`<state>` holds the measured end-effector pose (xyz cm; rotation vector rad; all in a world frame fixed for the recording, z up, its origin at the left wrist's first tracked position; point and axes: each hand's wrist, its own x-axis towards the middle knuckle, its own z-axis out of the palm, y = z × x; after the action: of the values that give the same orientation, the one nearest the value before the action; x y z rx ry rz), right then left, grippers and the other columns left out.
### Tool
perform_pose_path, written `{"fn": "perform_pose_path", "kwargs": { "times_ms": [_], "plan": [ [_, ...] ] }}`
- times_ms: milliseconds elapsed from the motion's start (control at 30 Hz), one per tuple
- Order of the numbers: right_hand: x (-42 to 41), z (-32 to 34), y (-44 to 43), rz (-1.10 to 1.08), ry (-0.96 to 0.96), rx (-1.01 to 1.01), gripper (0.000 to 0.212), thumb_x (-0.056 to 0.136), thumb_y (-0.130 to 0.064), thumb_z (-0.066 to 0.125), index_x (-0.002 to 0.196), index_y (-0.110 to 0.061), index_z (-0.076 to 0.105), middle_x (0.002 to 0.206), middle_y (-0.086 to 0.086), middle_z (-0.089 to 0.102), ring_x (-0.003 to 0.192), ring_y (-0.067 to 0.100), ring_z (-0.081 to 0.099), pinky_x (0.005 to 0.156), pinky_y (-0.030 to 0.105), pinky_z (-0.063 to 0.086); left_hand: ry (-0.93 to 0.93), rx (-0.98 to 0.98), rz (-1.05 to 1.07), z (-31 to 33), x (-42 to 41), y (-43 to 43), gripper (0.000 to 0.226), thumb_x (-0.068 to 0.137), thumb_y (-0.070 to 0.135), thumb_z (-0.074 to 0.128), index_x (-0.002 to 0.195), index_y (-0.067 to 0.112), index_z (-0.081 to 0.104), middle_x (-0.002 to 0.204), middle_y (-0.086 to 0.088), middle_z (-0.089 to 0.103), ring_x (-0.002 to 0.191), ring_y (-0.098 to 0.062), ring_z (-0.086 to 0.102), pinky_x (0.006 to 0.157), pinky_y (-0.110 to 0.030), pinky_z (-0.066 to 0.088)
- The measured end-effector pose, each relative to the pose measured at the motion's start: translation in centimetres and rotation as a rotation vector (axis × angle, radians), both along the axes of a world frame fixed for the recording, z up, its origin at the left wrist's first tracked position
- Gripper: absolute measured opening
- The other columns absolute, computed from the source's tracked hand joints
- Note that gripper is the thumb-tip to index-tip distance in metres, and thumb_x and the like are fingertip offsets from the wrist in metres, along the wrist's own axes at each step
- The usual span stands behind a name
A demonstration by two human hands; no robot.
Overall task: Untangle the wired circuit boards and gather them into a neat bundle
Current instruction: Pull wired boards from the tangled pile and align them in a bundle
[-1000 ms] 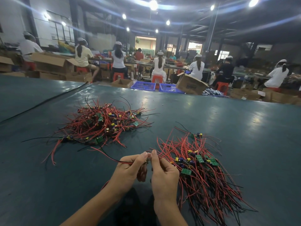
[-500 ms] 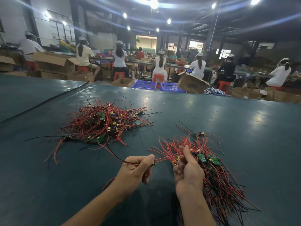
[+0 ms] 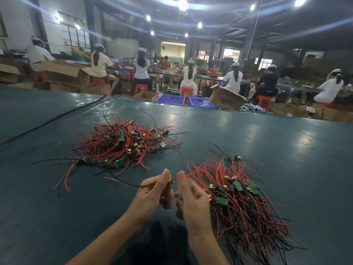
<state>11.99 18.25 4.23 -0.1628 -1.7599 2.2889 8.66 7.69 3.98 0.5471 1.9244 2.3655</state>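
Wired circuit boards point(image 3: 124, 144) lie in a tangled heap on the bench point(image 3: 286, 150), beyond my hands and to the left; a straighter bundle point(image 3: 244, 207) lies just right of them; my left hand point(image 3: 152, 192) pinches one small board point(image 3: 171, 179), its wires trailing left; my right hand point(image 3: 193, 201) is blurred, fingertips at the bundle's edge; I cannot tell whether it grips.
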Motion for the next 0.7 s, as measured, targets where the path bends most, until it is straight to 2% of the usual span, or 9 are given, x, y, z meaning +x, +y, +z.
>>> {"fn": "perform_pose_path", "kwargs": {
  "times_ms": [67, 167, 267, 333, 400, 467, 567, 633, 700],
  "plan": [
    [0.1, -0.2, -1.0, 0.002, 0.026, 0.023, 0.034, 0.079, -0.045, 0.065, 0.073, -0.013, 0.075, 0.066, 0.006, 0.066, 0.061, 0.016, 0.058, 0.056, 0.021, 0.049, 0.0, -0.059, -0.04, -0.3, -0.2, -0.1, 0.045, 0.079, 0.055, 0.052, 0.062, 0.017, 0.069, 0.056, -0.005, 0.06, 0.05, -0.015, 0.056, 0.051, -0.023, 0.047],
    [0.0, -0.2, -1.0, -0.051, 0.002, 0.004, 0.026, 0.09, -0.029, 0.064, 0.07, -0.02, 0.079, 0.071, 0.005, 0.074, 0.066, 0.015, 0.067, 0.065, 0.027, 0.057, -0.031, -0.108, -0.074, -0.7, -0.3, -0.2, 0.045, 0.081, 0.057, 0.048, 0.067, 0.023, 0.074, 0.058, 0.002, 0.066, 0.053, -0.008, 0.063, 0.052, -0.017, 0.048],
    [-0.1, -0.1, -0.3, -0.139, -0.017, 0.042, 0.03, 0.095, -0.032, 0.058, 0.073, -0.024, 0.077, 0.073, 0.006, 0.074, 0.069, 0.023, 0.069, 0.066, 0.034, 0.059, -0.065, -0.122, -0.071, -0.9, -0.5, 0.0, 0.048, 0.083, 0.059, 0.051, 0.06, 0.023, 0.072, 0.056, 0.003, 0.066, 0.05, -0.009, 0.062, 0.05, -0.018, 0.047],
    [-0.2, 0.2, 0.5, -0.209, -0.032, 0.012, 0.034, 0.098, -0.037, 0.051, 0.08, -0.02, 0.075, 0.079, 0.008, 0.074, 0.075, 0.029, 0.07, 0.067, 0.042, 0.057, -0.005, -0.145, -0.087, -1.1, -0.6, 0.0, 0.045, 0.082, 0.06, 0.063, 0.06, 0.021, 0.068, 0.053, 0.002, 0.061, 0.047, -0.01, 0.056, 0.05, -0.02, 0.044],
    [-0.4, 0.7, 1.7, -0.243, -0.03, -0.114, 0.036, 0.099, -0.039, 0.046, 0.087, -0.013, 0.069, 0.082, 0.007, 0.076, 0.07, 0.021, 0.071, 0.052, 0.033, 0.056, 0.105, -0.251, -0.117, -1.4, -0.8, -0.5, 0.029, 0.075, 0.049, 0.073, 0.068, 0.022, 0.067, 0.055, 0.003, 0.06, 0.05, -0.008, 0.054, 0.052, -0.018, 0.043],
    [-0.6, 1.5, 3.0, -0.267, -0.017, -0.264, 0.037, 0.1, -0.04, 0.044, 0.088, -0.01, 0.064, 0.077, 0.007, 0.075, 0.062, 0.016, 0.07, 0.044, 0.025, 0.051, 0.258, -0.474, -0.153, -1.6, -0.8, -1.2, 0.022, 0.074, 0.043, 0.076, 0.074, 0.024, 0.066, 0.06, 0.007, 0.063, 0.054, -0.003, 0.056, 0.054, -0.016, 0.042],
    [-0.8, 2.4, 4.9, -0.296, 0.049, -0.45, 0.044, 0.1, -0.046, 0.04, 0.087, -0.01, 0.061, 0.07, 0.008, 0.072, 0.061, 0.018, 0.069, 0.047, 0.025, 0.054, 0.459, -0.788, -0.092, -2.2, -0.7, -1.8, 0.023, 0.08, 0.049, 0.07, 0.082, 0.027, 0.065, 0.062, 0.014, 0.063, 0.056, -0.003, 0.057, 0.056, -0.018, 0.043],
    [-0.9, 3.0, 6.0, -0.288, 0.09, -0.557, 0.051, 0.099, -0.05, 0.041, 0.088, -0.005, 0.061, 0.069, 0.01, 0.072, 0.059, 0.018, 0.069, 0.049, 0.025, 0.055, 0.546, -0.851, -0.002, -2.4, -0.9, -1.9, 0.025, 0.081, 0.05, 0.065, 0.083, 0.026, 0.063, 0.062, 0.016, 0.061, 0.057, -0.002, 0.056, 0.057, -0.021, 0.045],
    [-1.0, 3.4, 6.6, -0.317, 0.096, -0.577, 0.048, 0.096, -0.053, 0.045, 0.084, -0.009, 0.061, 0.063, 0.005, 0.067, 0.047, 0.013, 0.061, 0.042, 0.021, 0.049, 0.583, -0.878, 0.091, -2.6, -1.2, -2.2, 0.025, 0.082, 0.051, 0.062, 0.081, 0.026, 0.063, 0.064, 0.015, 0.062, 0.059, -0.002, 0.056, 0.06, -0.024, 0.048]
  ]
}}
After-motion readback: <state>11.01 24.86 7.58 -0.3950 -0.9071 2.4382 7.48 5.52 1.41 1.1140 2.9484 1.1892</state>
